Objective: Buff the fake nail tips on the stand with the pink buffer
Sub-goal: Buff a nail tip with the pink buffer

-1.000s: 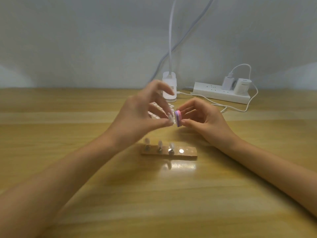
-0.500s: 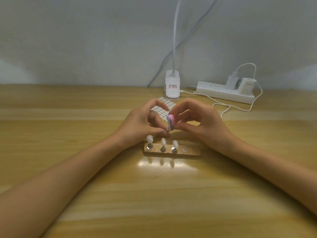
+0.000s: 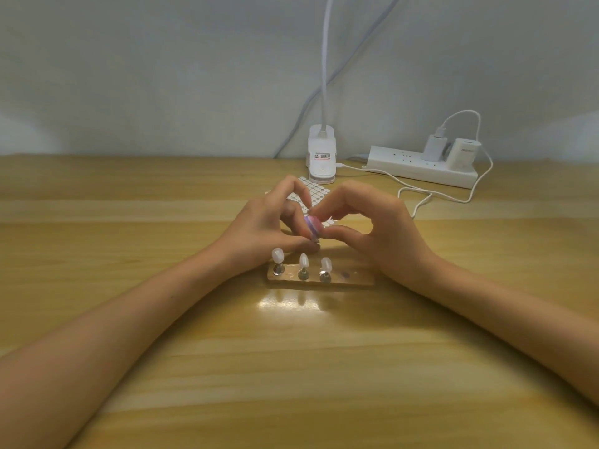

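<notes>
Compared with a second ago, both hands are being held lower, just behind the stand (image 3: pixel 353 280). The pink buffer (image 3: pixel 313 229) is being pinched between thumb and forefinger of the right hand (image 3: pixel 382 228), at 12 o'clock from the three nail tips (image 3: pixel 303 260) and clear of them. A small piece (image 3: pixel 316 242), mostly hidden, is being pinched by the curled left hand (image 3: pixel 262 228) at the buffer's lower edge. Both forearms are being angled inward.

The buffer (image 3: pixel 312 226) and the curled fingers of the left hand (image 3: pixel 259 228) hide whatever that hand pinches, it and the right hand (image 3: pixel 372 228) cover much of the sticker sheet (image 3: pixel 316 192), the lamp neck (image 3: pixel 325 59) runs off the top edge, and the base label (image 3: pixel 322 156) is too small to read.
</notes>
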